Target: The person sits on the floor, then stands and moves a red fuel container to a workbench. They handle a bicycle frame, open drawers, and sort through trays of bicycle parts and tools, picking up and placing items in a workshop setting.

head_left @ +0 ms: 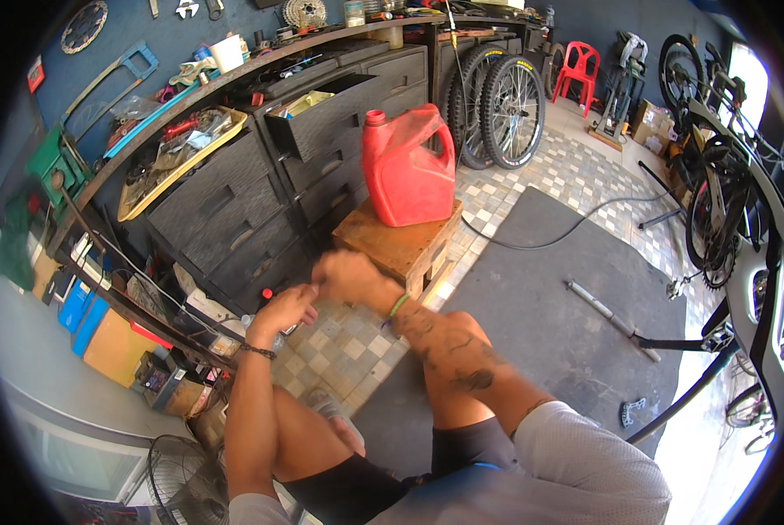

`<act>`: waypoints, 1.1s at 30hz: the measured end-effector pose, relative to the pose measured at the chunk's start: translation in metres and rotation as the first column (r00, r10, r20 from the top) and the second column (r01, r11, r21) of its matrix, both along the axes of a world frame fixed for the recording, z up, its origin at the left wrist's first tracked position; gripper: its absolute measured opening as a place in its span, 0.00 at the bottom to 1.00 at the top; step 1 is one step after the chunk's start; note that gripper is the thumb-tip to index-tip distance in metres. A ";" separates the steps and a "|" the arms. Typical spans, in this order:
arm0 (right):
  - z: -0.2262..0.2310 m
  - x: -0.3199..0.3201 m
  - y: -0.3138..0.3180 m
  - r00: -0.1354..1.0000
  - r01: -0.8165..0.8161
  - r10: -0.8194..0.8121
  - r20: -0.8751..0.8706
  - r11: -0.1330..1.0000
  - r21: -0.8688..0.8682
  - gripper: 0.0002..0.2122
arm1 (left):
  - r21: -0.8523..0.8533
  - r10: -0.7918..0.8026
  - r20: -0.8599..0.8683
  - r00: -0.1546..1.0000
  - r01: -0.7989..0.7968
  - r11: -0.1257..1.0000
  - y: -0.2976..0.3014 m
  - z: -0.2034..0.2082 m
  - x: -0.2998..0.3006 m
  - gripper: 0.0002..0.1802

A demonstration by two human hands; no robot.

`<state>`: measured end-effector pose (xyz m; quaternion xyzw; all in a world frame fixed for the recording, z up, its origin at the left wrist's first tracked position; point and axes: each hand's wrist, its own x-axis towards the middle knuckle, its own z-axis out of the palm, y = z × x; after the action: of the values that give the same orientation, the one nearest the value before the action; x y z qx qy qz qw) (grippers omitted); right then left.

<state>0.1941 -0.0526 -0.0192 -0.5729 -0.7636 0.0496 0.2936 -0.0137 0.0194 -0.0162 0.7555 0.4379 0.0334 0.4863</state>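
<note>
My left hand (283,315) and my right hand (353,278) meet in front of my knees, fingertips close together. Both have curled fingers, and the right is smeared by motion. Whatever they pinch is too small or hidden to make out. A small red cap (267,294) shows just beyond my left hand; I cannot tell whether that hand touches it. Past my right hand stands a wooden box (392,241). On top of it a red plastic jerrycan (405,171) sits upright, its handle to the right.
Dark drawer cabinets (226,197) line the left, one drawer (322,114) pulled out. A yellow tray (182,166) of parts lies above them. A black mat (532,289) bears a metal tube (598,306). Bicycle wheels (512,112) lean behind; a bicycle (764,289) stands right. A fan (182,481) is lower left.
</note>
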 end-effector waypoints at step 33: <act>0.152 0.162 0.049 0.677 0.362 -0.176 -0.714 0.925 0.115 0.31 | 0.356 -0.309 -0.100 0.946 0.324 0.877 -0.030 0.022 -0.015 0.28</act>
<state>0.3565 -0.0035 0.1330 -0.5779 -0.5045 0.1204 0.6301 -0.0289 -0.0105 0.0060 0.8948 0.3041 0.0198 0.3264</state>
